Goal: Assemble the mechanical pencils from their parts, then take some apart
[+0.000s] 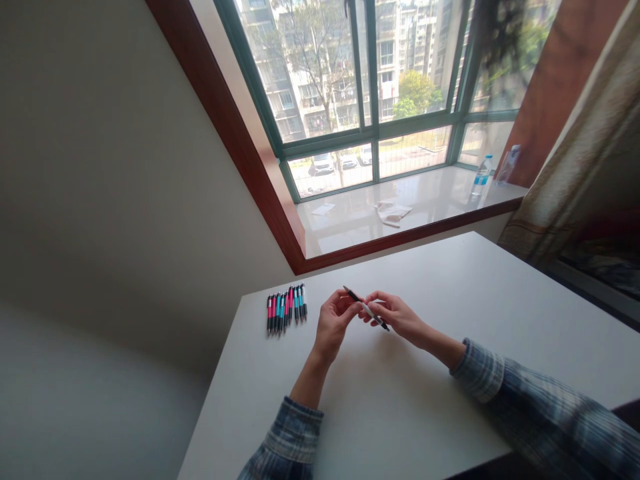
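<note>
Fingers (351, 309) of both hands grasp the pen (368, 309), partly hiding its middle.

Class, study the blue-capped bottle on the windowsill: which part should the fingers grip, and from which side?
Probably the middle of the blue-capped bottle, from the room side and slightly left. It stands upright on the windowsill, so its tall body suits a wraparound grip; the window lies behind, and a second bottle is close on its right.
</note>
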Motion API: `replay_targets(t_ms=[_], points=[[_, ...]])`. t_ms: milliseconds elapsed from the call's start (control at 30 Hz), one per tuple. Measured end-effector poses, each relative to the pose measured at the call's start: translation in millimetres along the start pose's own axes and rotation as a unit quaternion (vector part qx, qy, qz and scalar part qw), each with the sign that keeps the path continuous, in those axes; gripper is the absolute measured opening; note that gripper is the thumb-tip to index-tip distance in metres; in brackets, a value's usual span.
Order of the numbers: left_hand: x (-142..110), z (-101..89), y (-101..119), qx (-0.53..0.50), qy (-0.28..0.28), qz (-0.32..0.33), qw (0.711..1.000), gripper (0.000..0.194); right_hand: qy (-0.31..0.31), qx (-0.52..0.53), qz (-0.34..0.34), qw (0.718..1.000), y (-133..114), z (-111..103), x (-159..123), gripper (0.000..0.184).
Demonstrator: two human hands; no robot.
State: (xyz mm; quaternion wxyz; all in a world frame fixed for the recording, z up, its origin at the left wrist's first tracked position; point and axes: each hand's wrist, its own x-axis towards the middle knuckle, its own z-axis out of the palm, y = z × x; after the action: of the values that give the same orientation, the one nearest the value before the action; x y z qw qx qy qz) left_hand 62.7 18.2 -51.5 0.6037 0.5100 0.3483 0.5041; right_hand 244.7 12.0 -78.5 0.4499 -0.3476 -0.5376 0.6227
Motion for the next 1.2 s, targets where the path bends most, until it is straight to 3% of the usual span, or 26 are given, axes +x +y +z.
replay_targets(t_ms=[167, 300, 600, 833, 1033, 1200], points=[[3.9, -3.0, -3.5, -0.038, 0.084, 0.014, 0.996, 0.028, 0.048, -0.13, -0.06, 0.988, 3.5, -4.4, 1.8, 0.041], [4.4, -4.0, -5.3, -0.081, 0.106, 0.003, 0.991, 0.035, 0.058, -0.168, -0.073, 0.981, 8.0, -5.2, 2.0, 0.033], [2.1, -2.1, -3.0, -0.1, 0.099, -0.024, 0.99, 0.027, 0.06, -0.133, -0.07, 0.987, 3.6, -5.2, 2.4, 0.037], [0.0, -1.5, 2.7, -0.112, 0.069, -0.048, 0.99, 0.032, 0.024, -0.09, -0.046, 0.995, 5.4, -2.6, 2.6, 0.056], [-0.5, 0.8, -1.0, -0.106, 0.086, -0.03, 0.99, 0.034, 0.015, -0.075, -0.044, 0.996, 4.9, -0.7, 2.6, 0.057], [0.0, -0.9, -2.5, -0.088, 0.097, -0.012, 0.991, 0.035, -0.009, -0.011, 0.001, 1.0, 9.3, 1.5, 0.2, 0.056]])
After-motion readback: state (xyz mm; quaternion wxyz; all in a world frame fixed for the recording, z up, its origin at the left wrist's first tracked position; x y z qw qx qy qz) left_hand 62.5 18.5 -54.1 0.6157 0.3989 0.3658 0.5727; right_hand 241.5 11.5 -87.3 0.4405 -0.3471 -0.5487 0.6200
